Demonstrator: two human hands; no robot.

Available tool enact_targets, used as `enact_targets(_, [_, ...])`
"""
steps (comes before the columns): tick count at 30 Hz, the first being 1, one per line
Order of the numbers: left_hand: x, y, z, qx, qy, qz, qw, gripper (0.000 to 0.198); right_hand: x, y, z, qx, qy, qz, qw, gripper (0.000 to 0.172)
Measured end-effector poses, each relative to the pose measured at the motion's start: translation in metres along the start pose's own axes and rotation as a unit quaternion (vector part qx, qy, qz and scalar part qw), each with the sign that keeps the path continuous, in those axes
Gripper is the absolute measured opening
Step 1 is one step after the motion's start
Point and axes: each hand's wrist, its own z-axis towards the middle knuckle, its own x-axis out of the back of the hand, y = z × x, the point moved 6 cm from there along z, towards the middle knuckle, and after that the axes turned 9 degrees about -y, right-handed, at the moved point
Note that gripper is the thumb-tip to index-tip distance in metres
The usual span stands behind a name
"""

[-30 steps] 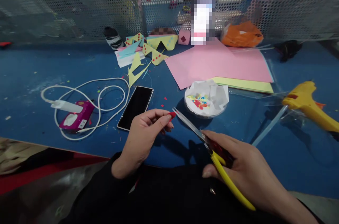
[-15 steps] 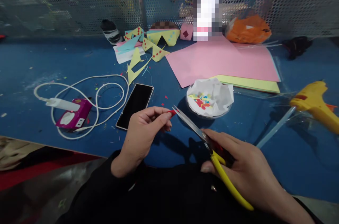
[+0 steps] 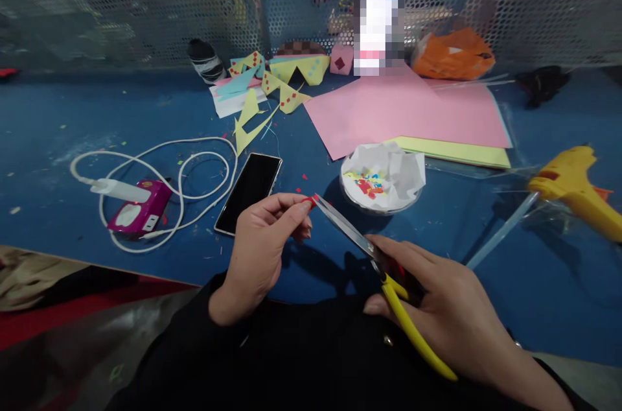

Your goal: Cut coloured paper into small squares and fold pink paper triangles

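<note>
Between thumb and forefinger, my left hand pinches a small piece of red paper. My right hand is wrapped round scissors with yellow handles. Their tips touch or nearly touch the red paper, and the blades look slightly parted. Just beyond the blades stands a clear bowl lined with white paper, holding tiny red, yellow and blue paper bits. A dark-screened phone lies beside my left hand.
A white cable loops round a purple power adapter at left. Cut yellow paper shapes lie behind, with pink sheets to their right. A yellow glue gun lies at right. A perforated metal screen stands at the table's back.
The scissor tips have come slightly left, up to the red paper. The blades look a little more parted. My left hand stays nearly in place.
</note>
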Motion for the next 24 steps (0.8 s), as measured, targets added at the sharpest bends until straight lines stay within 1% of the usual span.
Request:
enact_targets(8, [0.005,0.006,0.000,-0.057,0.021,-0.007,0.998,0.006,-0.002,0.002,-0.002,-0.004,-0.009,0.019,1.000,0.067])
enact_targets(10, [0.003,0.004,0.001,-0.048,0.014,-0.011,0.999,0.006,-0.003,0.003,-0.002,-0.003,-0.009,0.031,0.999,0.066])
enact_targets(16, [-0.002,-0.007,0.003,0.007,-0.012,-0.015,1.000,0.003,-0.006,0.004,-0.001,-0.007,-0.019,0.051,0.999,0.064])
enact_targets(24, [-0.003,-0.009,0.005,0.015,-0.021,0.001,1.000,0.003,-0.010,0.008,0.000,-0.006,-0.036,0.060,0.998,0.061])
